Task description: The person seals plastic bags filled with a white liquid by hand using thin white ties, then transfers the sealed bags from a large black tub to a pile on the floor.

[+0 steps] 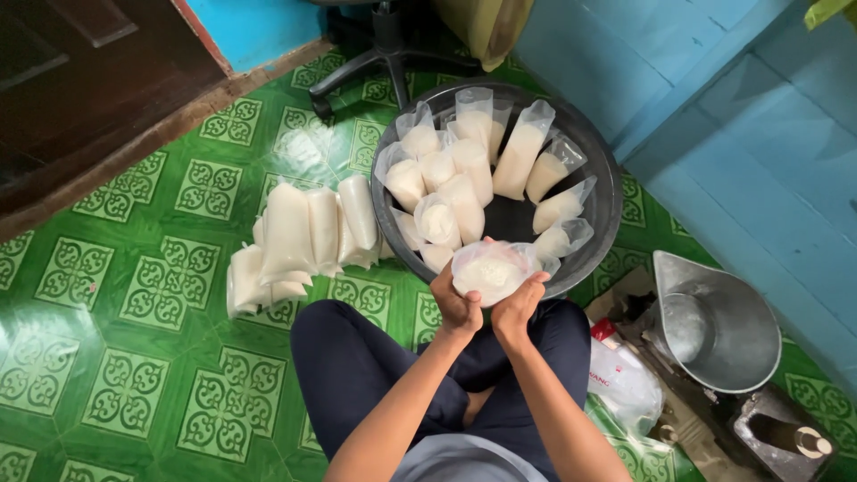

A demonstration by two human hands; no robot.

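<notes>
I sit cross-legged on the floor and hold a clear plastic bag of white grain (pixel 490 271) in front of me. My left hand (pixel 454 302) grips its left side and my right hand (pixel 518 306) grips its right side, the bag's open mouth facing up. Just beyond my hands stands a round black basin (pixel 603 192) with several open bags of the same white filling leaning upright inside it. To the left of the basin, a row of closed, filled bags (pixel 303 236) lies on the green tiles.
A metal scoop pan (pixel 719 326) on a scale sits at the right, with plastic bags (pixel 620 379) beside my right knee. An office chair base (pixel 379 58) stands behind the basin. Blue walls run along the right, a dark wooden door (pixel 89 80) at upper left.
</notes>
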